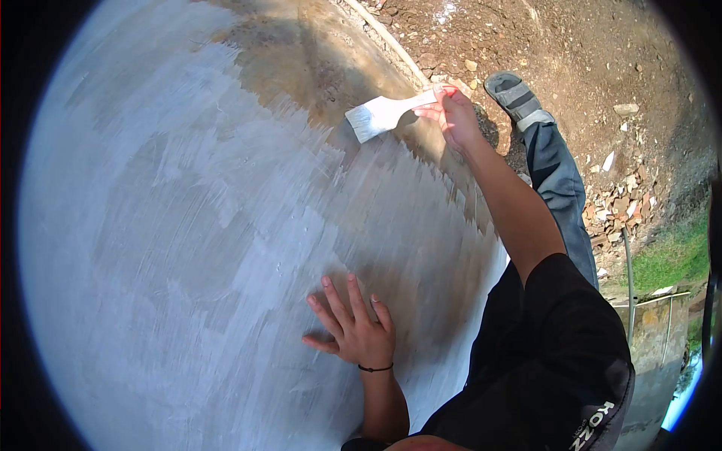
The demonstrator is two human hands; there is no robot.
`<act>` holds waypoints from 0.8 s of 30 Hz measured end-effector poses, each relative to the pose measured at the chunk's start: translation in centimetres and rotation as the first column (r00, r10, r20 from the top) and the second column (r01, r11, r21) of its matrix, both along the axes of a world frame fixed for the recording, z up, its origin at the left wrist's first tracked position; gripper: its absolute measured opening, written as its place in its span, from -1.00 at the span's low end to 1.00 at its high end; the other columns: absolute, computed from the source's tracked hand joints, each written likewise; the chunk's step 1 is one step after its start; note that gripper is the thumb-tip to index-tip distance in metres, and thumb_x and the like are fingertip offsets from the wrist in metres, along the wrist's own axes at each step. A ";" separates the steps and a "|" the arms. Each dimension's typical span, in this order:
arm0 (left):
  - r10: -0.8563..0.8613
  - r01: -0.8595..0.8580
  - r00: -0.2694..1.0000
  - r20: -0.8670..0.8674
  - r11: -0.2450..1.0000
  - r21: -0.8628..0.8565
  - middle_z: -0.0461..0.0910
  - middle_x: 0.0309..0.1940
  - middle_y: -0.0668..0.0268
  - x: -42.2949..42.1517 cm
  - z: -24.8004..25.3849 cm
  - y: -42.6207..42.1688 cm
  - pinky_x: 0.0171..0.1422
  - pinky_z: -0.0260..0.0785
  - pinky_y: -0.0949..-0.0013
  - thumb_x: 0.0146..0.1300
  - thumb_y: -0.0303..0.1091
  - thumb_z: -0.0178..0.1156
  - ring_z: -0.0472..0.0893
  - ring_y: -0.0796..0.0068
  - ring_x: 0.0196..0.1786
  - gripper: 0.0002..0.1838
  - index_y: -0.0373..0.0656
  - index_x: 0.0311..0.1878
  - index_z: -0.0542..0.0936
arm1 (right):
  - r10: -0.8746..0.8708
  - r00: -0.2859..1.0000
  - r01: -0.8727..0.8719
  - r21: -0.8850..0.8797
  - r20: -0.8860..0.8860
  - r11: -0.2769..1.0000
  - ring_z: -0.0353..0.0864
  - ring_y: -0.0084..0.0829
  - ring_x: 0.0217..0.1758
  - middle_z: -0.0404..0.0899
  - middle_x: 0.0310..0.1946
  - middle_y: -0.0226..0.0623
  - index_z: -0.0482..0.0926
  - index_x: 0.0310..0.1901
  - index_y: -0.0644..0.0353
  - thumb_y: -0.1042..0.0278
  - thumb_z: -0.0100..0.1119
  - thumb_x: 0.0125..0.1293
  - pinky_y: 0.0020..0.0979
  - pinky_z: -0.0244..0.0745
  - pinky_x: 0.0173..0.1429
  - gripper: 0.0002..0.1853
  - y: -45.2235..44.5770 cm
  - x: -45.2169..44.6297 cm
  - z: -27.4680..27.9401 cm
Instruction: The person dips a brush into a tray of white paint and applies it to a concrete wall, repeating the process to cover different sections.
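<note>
A person's right hand (456, 122) holds a broad white brush (383, 113) against the sun, its grip narrow, fingers pinched around the handle (423, 99). The brush is at the ragged border between a pale coating (173, 225), spread to its left and below, and a bare brown patch (282, 68) above and to its left. Whether the bristles (361, 122) press on the wall-like surface or sit just off it cannot be told from this angle.

Well below the brush, the left hand (365, 338) lies spread wide on the surface, gripping nothing, a dark wristband (375, 368) at the wrist. Right of the brush, a sandaled foot (514, 96) is planted on stony ground (594, 52); farther right and lower are broken rubble (628, 203) and a strip of grass (669, 259).

The step in hand appears to be brushing the coating out toward the uncovered margin. The next move, by all appearances, calls for laying the bristles flat at the border and drawing them across the brown in overlapping strokes, with the left palm steadying the body and the handle held firmly.
</note>
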State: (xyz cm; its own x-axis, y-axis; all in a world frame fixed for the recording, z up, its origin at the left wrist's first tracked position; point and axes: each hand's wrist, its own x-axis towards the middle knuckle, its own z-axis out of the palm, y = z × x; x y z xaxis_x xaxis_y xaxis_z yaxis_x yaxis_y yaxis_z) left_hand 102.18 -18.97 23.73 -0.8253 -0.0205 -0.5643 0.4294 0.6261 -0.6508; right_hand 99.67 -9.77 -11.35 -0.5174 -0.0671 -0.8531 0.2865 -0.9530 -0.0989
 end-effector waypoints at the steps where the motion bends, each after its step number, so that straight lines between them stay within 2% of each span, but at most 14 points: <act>1: -0.010 0.010 1.000 -0.003 1.000 -0.007 0.22 0.33 0.29 0.1 0.0 0.0 0.40 -0.66 -0.14 0.23 -0.06 -0.08 0.06 0.19 0.43 -0.56 0.13 0.16 0.46 | 0.035 0.999 -0.036 0.053 0.013 0.998 0.61 -0.26 -0.26 0.51 -0.27 -0.06 0.35 -0.12 0.40 0.43 -0.18 0.39 -0.35 0.59 -0.14 -0.80 0.9 -0.5 0.0; 3: -0.019 0.019 1.000 -0.012 1.000 -0.012 0.22 0.33 0.29 0.1 -0.2 -0.1 0.40 -0.65 -0.13 0.23 -0.06 -0.08 0.07 0.19 0.42 -0.56 0.13 0.16 0.46 | 0.063 0.998 -0.064 0.117 0.009 0.991 0.60 -0.30 -0.30 0.51 -0.28 -0.12 0.36 -0.13 0.41 0.44 -0.12 0.37 -0.39 0.59 -0.18 -0.81 1.0 -1.3 1.3; 5: -0.017 0.016 0.999 -0.028 0.999 -0.033 0.22 0.33 0.29 0.1 -0.3 -0.1 0.41 -0.64 -0.12 0.22 -0.08 -0.08 0.08 0.20 0.42 -0.56 0.11 0.16 0.46 | 0.163 0.978 -0.090 0.450 -0.128 0.889 0.59 -0.37 -0.33 0.53 -0.29 -0.17 0.40 -0.15 0.39 0.45 -0.01 0.32 -0.45 0.54 -0.22 -0.83 -0.7 -2.0 4.2; 7: -0.017 0.016 0.999 -0.031 0.999 -0.029 0.22 0.33 0.29 0.1 -0.3 0.0 0.41 -0.64 -0.12 0.22 -0.09 -0.07 0.08 0.20 0.42 -0.56 0.10 0.15 0.47 | 0.377 0.903 -0.142 0.685 -0.206 0.714 0.57 -0.44 -0.28 0.53 -0.30 -0.19 0.44 -0.16 0.34 0.47 0.09 0.26 -0.49 0.47 -0.24 -0.83 -1.4 -2.3 7.8; 9: -0.021 0.020 0.999 -0.031 1.000 -0.024 0.22 0.33 0.29 0.0 -0.4 -0.1 0.41 -0.64 -0.12 0.21 -0.09 -0.07 0.09 0.21 0.42 -0.56 0.09 0.15 0.47 | 0.379 0.869 -0.037 0.721 -0.319 0.692 0.57 -0.47 -0.29 0.52 -0.31 -0.18 0.45 -0.18 0.30 0.46 0.15 0.21 -0.50 0.43 -0.28 -0.82 -1.0 -3.0 11.5; 11: -0.022 0.021 0.999 -0.034 0.999 -0.027 0.23 0.32 0.28 0.0 -0.5 0.0 0.41 -0.63 -0.12 0.21 -0.11 -0.06 0.09 0.20 0.42 -0.57 0.08 0.14 0.47 | 0.362 0.860 -0.015 0.693 -0.359 0.721 0.58 -0.43 -0.29 0.53 -0.30 -0.18 0.44 -0.18 0.34 0.48 0.10 0.25 -0.47 0.49 -0.25 -0.84 0.3 -3.5 12.5; 13: -0.025 0.024 0.999 -0.035 1.000 -0.015 0.23 0.32 0.28 -0.2 -0.4 0.0 0.41 -0.63 -0.12 0.21 -0.11 -0.06 0.09 0.20 0.42 -0.57 0.08 0.14 0.47 | 0.086 0.954 -0.005 0.272 -0.286 0.962 0.59 -0.29 -0.21 0.47 -0.22 -0.10 0.36 -0.10 0.43 0.50 -0.06 0.33 -0.35 0.60 -0.20 -0.81 1.4 -3.8 11.5; 14: -0.020 0.020 0.999 -0.031 1.000 -0.007 0.24 0.32 0.28 -0.2 -0.3 0.0 0.41 -0.62 -0.12 0.21 -0.11 -0.05 0.10 0.20 0.41 -0.57 0.08 0.14 0.47 | 0.012 0.972 0.034 0.190 -0.236 0.981 0.60 -0.26 -0.24 0.50 -0.24 -0.06 0.36 -0.10 0.42 0.45 -0.10 0.36 -0.32 0.60 -0.19 -0.80 1.4 -4.1 10.1; 15: -0.023 0.023 0.999 -0.033 1.000 -0.005 0.24 0.32 0.28 -0.2 -0.3 0.1 0.41 -0.62 -0.12 0.21 -0.11 -0.05 0.10 0.20 0.41 -0.57 0.08 0.14 0.47 | 0.009 0.971 0.038 0.192 -0.237 0.981 0.60 -0.26 -0.24 0.50 -0.24 -0.06 0.36 -0.10 0.42 0.45 -0.10 0.36 -0.32 0.60 -0.19 -0.80 0.8 -4.0 8.2; 17: -0.030 0.029 0.999 -0.042 0.999 -0.034 0.30 0.27 0.27 -0.1 -0.5 0.0 0.40 -0.54 -0.19 0.22 -0.11 -0.08 0.14 0.17 0.39 -0.60 0.11 0.10 0.50 | -0.037 0.987 0.033 -0.029 -0.158 0.999 0.62 -0.31 -0.30 0.52 -0.27 -0.13 0.38 -0.13 0.42 0.44 -0.08 0.36 -0.40 0.60 -0.20 -0.81 -0.9 -3.4 4.1; 21: -0.038 0.037 0.999 -0.038 0.999 -0.033 0.25 0.31 0.28 -0.1 -0.6 -0.1 0.41 -0.62 -0.11 0.19 -0.12 -0.04 0.10 0.20 0.41 -0.58 0.07 0.12 0.48 | 0.032 0.998 -0.029 0.070 -0.052 0.997 0.62 -0.30 -0.30 0.52 -0.27 -0.13 0.39 -0.11 0.42 0.43 -0.08 0.36 -0.41 0.60 -0.18 -0.80 -0.6 -3.0 -1.0; 24: -0.019 0.019 0.999 -0.040 1.000 -0.021 0.26 0.30 0.28 -0.2 -0.4 0.0 0.41 -0.62 -0.11 0.18 -0.12 -0.03 0.10 0.20 0.41 -0.58 0.07 0.11 0.49 | 0.127 0.992 -0.126 0.171 0.003 0.977 0.63 -0.37 -0.29 0.52 -0.26 -0.16 0.38 -0.10 0.42 0.45 -0.08 0.35 -0.46 0.59 -0.16 -0.79 2.0 -3.0 -1.1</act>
State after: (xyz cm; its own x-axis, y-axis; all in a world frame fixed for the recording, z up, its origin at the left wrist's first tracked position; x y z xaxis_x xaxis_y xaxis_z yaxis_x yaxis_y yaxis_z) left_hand 102.02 -18.96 23.36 -0.8476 -0.0157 -0.5305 0.4145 0.6047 -0.6801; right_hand 96.65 -7.74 -12.46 -0.5205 0.0137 -0.8537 0.4023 -0.8780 -0.2594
